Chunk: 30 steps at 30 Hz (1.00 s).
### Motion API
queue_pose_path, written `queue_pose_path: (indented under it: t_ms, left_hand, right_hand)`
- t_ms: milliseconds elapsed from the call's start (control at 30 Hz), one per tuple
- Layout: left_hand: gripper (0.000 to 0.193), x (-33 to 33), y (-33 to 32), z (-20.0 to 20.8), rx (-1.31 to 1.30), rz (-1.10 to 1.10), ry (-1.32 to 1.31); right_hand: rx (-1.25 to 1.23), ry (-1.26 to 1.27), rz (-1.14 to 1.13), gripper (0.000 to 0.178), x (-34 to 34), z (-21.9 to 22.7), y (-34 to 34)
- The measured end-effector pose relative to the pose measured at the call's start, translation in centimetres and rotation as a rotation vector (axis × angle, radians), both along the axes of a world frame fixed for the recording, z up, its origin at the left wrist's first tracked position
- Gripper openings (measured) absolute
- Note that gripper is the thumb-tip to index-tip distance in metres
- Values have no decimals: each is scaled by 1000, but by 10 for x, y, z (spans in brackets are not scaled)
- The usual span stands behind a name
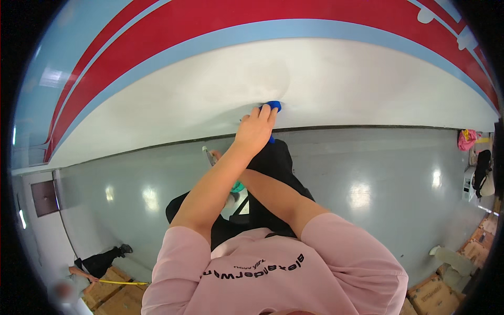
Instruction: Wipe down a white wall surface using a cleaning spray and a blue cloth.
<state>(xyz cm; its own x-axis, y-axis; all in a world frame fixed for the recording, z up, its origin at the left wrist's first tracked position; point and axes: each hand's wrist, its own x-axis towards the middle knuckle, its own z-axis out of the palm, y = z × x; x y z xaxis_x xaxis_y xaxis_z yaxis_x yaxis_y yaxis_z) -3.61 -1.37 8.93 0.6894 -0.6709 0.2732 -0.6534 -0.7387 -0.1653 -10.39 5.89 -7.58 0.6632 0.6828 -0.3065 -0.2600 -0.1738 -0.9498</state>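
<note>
My left hand (255,128) presses a bunched blue cloth (274,105) against the white lower part of a large curved panel (336,79). Its fingers are bent over the cloth, and a second bit of blue shows below the palm. Crossing beneath my left forearm, my right arm reaches to the left. My right hand (216,155) is mostly hidden there; a few fingertips show around what looks like a spray bottle with a pale nozzle (205,150). A green patch (238,187), perhaps part of that bottle, shows below the forearm.
Red and light blue stripes (294,13) run along the panel above. Below its bottom edge lies a shiny grey floor (362,168). Another person (100,265) is at the lower left, beside a yellow strip. Wooden boxes (436,296) and a pink bag (466,139) are on the right.
</note>
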Motion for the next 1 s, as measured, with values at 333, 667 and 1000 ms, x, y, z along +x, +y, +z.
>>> queue_pose_path:
  t_ms: [333, 667, 1000]
  left_hand:
    - [35, 8, -25, 42, -207, -136, -157]
    - [42, 6, 16, 37, 20, -67, -92]
    - [45, -3, 132, 60, 125, 155, -205]
  right_hand:
    - [-98, -279, 40, 62, -9, 47, -34]
    - [-142, -513, -93, 69, -14, -13, -11]
    - [-219, -87, -92, 79, -19, 59, -33]
